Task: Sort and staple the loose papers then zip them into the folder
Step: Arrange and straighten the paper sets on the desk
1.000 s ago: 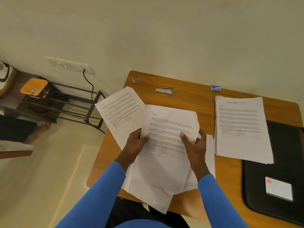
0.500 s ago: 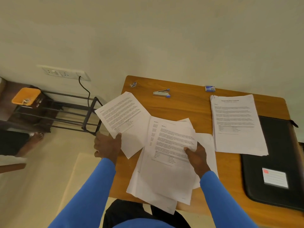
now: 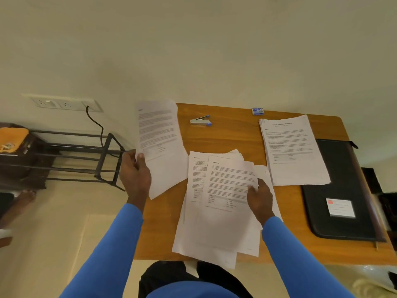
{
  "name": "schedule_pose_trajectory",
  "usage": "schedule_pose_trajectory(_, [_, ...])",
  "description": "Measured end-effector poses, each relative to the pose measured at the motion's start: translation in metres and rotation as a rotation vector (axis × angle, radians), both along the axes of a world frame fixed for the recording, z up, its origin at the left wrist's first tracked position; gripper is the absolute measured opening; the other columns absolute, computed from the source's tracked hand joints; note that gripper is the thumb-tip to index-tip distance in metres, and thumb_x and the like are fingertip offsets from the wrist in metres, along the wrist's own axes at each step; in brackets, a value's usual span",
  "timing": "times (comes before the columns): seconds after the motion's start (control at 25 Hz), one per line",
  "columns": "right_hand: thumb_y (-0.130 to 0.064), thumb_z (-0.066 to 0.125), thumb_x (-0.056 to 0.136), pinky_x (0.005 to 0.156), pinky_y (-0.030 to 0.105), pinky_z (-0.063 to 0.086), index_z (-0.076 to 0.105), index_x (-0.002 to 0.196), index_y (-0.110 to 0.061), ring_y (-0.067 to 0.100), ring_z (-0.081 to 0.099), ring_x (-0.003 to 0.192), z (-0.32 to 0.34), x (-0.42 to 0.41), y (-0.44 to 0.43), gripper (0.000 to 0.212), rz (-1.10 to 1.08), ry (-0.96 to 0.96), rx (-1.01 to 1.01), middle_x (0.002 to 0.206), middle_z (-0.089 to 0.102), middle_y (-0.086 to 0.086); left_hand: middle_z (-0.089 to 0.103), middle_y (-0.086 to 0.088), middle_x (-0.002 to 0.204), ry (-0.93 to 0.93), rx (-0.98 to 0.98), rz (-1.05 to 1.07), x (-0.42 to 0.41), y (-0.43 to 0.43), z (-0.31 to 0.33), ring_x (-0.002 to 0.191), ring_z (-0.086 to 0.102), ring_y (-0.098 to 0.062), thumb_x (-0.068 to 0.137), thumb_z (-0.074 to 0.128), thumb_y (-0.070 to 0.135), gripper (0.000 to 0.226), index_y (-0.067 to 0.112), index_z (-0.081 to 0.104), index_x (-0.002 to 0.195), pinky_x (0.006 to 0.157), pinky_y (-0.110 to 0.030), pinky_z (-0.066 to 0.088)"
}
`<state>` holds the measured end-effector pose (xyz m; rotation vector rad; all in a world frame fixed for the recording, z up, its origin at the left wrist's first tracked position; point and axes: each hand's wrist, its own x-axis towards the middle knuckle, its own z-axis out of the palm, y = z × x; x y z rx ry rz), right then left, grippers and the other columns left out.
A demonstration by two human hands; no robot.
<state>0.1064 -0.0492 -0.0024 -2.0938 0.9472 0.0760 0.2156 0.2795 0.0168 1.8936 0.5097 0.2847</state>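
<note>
My left hand (image 3: 135, 173) grips a single printed sheet (image 3: 160, 145) by its lower left edge and holds it raised at the table's left edge. My right hand (image 3: 260, 198) pinches the right side of a loose fanned pile of papers (image 3: 219, 203) lying at the table's front middle. A neater stack of papers (image 3: 292, 149) lies at the right, partly over a black zip folder (image 3: 343, 186) with a white label. A small silver and blue stapler (image 3: 200, 120) lies near the back edge.
A small blue staple box (image 3: 257, 111) sits at the back of the wooden table (image 3: 232, 134). Left of the table stands a black metal rack (image 3: 86, 155) with an orange tray (image 3: 12, 136); a cable hangs from a wall socket (image 3: 64, 103). A bare foot (image 3: 23, 196) shows at far left.
My left hand has left the pile, taken the separate sheet at the left and lifted it up and away. My right hand stayed on the pile, which has fanned out.
</note>
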Motion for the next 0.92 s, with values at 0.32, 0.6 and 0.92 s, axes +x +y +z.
schedule_pose_trajectory(0.32, [-0.018, 0.041, 0.102, 0.073, 0.042, 0.056, 0.062, 0.106, -0.013, 0.033, 0.064, 0.089, 0.011, -0.025, -0.008, 0.023, -0.468, -0.197, 0.008, 0.096, 0.064, 0.006, 0.071, 0.002, 0.111, -0.021, -0.036, -0.079, 0.008, 0.026, 0.021, 0.103, 0.07, -0.019, 0.103, 0.059, 0.025, 0.017, 0.026, 0.063, 0.119, 0.089, -0.047, 0.061])
schedule_pose_trajectory(0.6, [-0.01, 0.047, 0.095, 0.063, 0.031, 0.046, 0.064, 0.091, -0.007, 0.023, 0.054, 0.073, 0.022, -0.038, -0.019, 0.018, -0.513, -0.222, 0.285, 0.081, 0.059, 0.004, 0.072, -0.009, 0.112, 0.213, 0.159, -0.387, -0.032, -0.02, -0.02, 0.1, 0.068, -0.029, 0.103, 0.059, 0.019, 0.021, 0.011, 0.066, 0.12, 0.084, -0.043, 0.058])
schedule_pose_trajectory(0.92, [-0.009, 0.057, 0.095, 0.067, 0.028, 0.05, 0.066, 0.092, -0.012, 0.025, 0.064, 0.087, -0.016, -0.035, 0.015, 0.01, -0.183, 0.137, 0.314, 0.09, 0.067, 0.003, 0.074, 0.006, 0.096, 0.361, 0.056, -0.644, -0.068, -0.088, -0.038, 0.091, 0.07, -0.018, 0.093, 0.069, 0.03, 0.011, 0.02, 0.073, 0.096, 0.072, -0.029, 0.054])
